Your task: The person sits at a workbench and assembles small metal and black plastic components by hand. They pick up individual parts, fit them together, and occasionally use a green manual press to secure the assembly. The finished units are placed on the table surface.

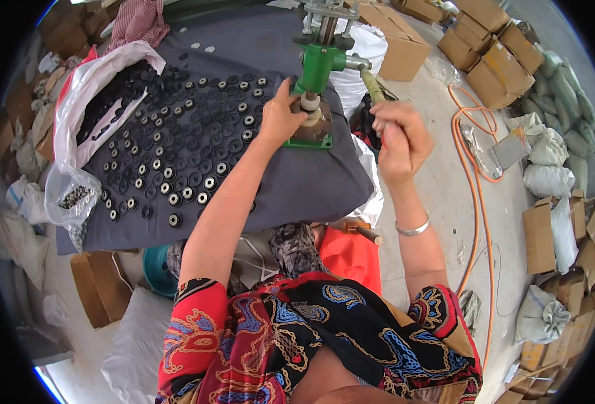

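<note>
A green hand-operated press (316, 71) stands at the right end of the cloth-covered table. My right hand (402, 138) is wrapped round the end of its lever handle (371, 83), which looks bound in greenish material. My left hand (280, 118) is beside the press, thumb and forefinger spread apart near the ram; some fingers are hidden. Beneath the ram sits a pale round part (309, 102) on the press base (320, 139). Left of that hand lie many small black wheels, several with metal bearings (210, 182) in their centres.
An open sack (65, 128) of black parts lies on the table's left side, with a clear bag (75, 198) of small metal pieces at the edge. Cardboard boxes (395, 44) stand behind the press. An orange hose (476, 188) runs along the floor at right, near more boxes and sacks.
</note>
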`<state>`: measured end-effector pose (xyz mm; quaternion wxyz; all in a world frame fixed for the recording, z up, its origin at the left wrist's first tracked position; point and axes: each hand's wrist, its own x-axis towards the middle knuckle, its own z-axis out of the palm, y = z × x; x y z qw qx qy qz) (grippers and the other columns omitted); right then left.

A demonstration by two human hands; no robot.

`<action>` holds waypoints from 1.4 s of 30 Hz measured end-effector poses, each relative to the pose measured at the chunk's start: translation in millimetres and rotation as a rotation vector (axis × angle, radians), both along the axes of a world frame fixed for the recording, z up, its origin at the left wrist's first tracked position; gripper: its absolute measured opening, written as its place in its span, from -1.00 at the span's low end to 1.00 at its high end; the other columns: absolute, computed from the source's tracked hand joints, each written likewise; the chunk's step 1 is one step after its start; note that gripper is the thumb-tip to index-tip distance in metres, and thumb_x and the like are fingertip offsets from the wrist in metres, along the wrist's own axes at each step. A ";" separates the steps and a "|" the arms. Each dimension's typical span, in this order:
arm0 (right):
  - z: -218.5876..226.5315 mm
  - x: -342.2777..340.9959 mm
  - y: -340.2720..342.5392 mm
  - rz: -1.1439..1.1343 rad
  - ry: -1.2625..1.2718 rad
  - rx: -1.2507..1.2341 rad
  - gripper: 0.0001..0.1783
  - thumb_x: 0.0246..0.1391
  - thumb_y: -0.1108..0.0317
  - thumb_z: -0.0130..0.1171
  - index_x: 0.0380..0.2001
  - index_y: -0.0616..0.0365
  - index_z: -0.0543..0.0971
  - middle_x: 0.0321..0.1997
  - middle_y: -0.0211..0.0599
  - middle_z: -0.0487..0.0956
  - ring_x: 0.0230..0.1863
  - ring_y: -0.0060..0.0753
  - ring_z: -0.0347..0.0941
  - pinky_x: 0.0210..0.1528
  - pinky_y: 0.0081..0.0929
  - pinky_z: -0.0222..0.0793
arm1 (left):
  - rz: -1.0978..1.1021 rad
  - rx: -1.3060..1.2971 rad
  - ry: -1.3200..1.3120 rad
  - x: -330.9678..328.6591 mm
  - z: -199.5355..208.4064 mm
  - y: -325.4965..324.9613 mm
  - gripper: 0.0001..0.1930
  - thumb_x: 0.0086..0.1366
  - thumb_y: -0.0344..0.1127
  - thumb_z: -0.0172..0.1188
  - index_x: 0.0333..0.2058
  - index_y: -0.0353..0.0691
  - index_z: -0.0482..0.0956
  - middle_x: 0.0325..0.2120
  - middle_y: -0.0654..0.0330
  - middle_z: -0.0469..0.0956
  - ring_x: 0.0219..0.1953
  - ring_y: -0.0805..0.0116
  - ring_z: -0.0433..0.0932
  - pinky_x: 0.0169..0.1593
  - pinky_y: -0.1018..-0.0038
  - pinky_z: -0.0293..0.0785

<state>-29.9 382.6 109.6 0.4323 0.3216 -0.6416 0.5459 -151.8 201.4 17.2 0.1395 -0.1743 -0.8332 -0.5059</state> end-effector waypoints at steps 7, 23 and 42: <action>-46.4 -4.8 2.6 -0.019 0.214 0.127 -0.83 -0.13 0.58 0.02 -0.41 0.33 0.54 -0.55 -0.25 0.45 -0.52 -0.30 0.38 -0.12 -0.12 0.44 | 0.136 0.196 0.073 4.3 17.2 -78.5 -0.53 0.05 -0.52 0.22 0.00 -0.38 0.48 -0.16 0.03 0.62 -0.13 0.28 0.61 -0.04 0.43 0.50; 94.8 -43.6 6.0 0.056 -0.301 -0.112 -0.82 0.01 0.43 -0.02 -0.43 0.29 0.53 -0.67 -0.41 0.39 -0.64 -0.61 0.29 -0.55 -0.63 0.25 | 0.089 -0.784 0.049 96.6 15.6 -97.1 -0.76 -0.01 -0.16 0.34 -0.40 -0.17 0.68 -0.45 0.07 0.62 -0.30 0.04 0.59 -0.17 0.21 0.49; 102.8 -50.0 6.0 -0.018 -0.308 -0.130 -0.81 -0.05 0.38 0.03 -0.47 0.26 0.57 -0.73 -0.39 0.43 -0.71 -0.67 0.30 -0.66 -0.70 0.14 | -0.061 -0.994 0.072 100.5 11.3 -60.1 -0.72 0.00 -0.27 0.30 -0.25 -0.15 0.66 -0.25 0.08 0.56 -0.10 0.11 0.52 -0.06 0.25 0.49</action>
